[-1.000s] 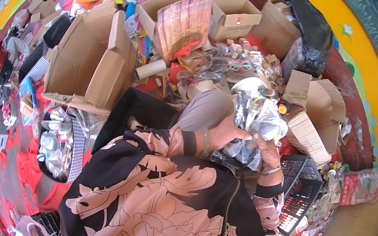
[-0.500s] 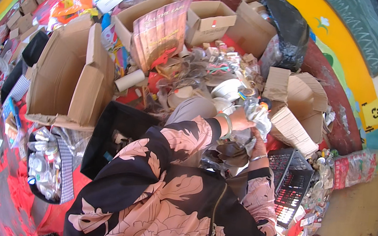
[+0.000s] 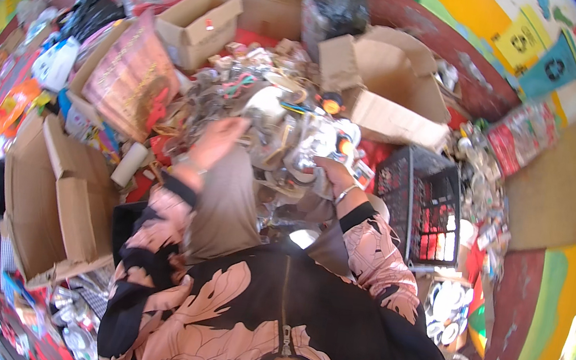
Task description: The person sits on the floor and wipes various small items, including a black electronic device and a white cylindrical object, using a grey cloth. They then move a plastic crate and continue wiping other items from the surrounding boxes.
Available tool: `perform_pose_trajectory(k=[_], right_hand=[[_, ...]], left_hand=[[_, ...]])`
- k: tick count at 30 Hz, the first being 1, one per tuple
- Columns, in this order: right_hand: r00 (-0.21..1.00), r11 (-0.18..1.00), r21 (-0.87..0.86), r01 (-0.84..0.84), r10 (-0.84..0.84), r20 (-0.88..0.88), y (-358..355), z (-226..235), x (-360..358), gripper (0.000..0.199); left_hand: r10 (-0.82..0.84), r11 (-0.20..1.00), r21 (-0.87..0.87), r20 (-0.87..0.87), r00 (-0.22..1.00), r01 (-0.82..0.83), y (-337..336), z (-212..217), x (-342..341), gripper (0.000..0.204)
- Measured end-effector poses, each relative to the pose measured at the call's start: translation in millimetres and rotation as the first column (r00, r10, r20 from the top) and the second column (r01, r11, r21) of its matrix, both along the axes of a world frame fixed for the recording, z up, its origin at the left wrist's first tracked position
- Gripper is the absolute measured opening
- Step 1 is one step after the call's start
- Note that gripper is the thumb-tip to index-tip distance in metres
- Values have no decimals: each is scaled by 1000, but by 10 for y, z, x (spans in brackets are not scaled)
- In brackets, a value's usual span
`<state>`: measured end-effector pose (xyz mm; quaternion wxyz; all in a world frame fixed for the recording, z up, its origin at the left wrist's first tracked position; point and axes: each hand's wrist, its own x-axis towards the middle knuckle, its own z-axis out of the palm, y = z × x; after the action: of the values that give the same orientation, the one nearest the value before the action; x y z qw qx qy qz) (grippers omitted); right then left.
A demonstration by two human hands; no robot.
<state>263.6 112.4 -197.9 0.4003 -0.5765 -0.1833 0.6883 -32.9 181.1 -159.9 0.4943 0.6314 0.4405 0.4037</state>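
Note:
My left hand (image 3: 219, 142) is over my knee, at the near left side of the heap of mixed scrap (image 3: 234, 88). It is smeared by motion, but its fingers look stretched out, with nothing visible in them. At the heap's right side, my right hand (image 3: 336, 175) has its fingers closed at the edge of a crumpled clear plastic piece (image 3: 317, 144). Which part it pinches is partly hidden. Just beyond are a black and orange round item (image 3: 330, 103) and a whitish bowl-like piece (image 3: 265, 103).
An open cardboard box (image 3: 397, 85) stands beyond my right hand, and a black plastic crate (image 3: 418, 206) right of it. More cardboard boxes (image 3: 196, 23) line the back. A large opened box (image 3: 50, 198) and a white roll (image 3: 130, 164) are on the left.
My left hand has come away from the clear plastic and moved left, its fingers now extended. My right hand stays by the plastic. The whole view has swung toward the right.

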Motion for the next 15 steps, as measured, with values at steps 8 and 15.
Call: perform_pose_trajectory(k=[8, 15], right_hand=[[972, 951, 201, -235, 230, 45, -732, 391, 56, 29], [995, 959, 276, -62, 82, -62, -1059, 573, 129, 25]], left_hand=[[321, 947, 147, -475, 820, -286, -1298, -806, -1441, 41], [-143, 949, -295, -717, 682, -112, -2420, -2795, -2310, 28]])
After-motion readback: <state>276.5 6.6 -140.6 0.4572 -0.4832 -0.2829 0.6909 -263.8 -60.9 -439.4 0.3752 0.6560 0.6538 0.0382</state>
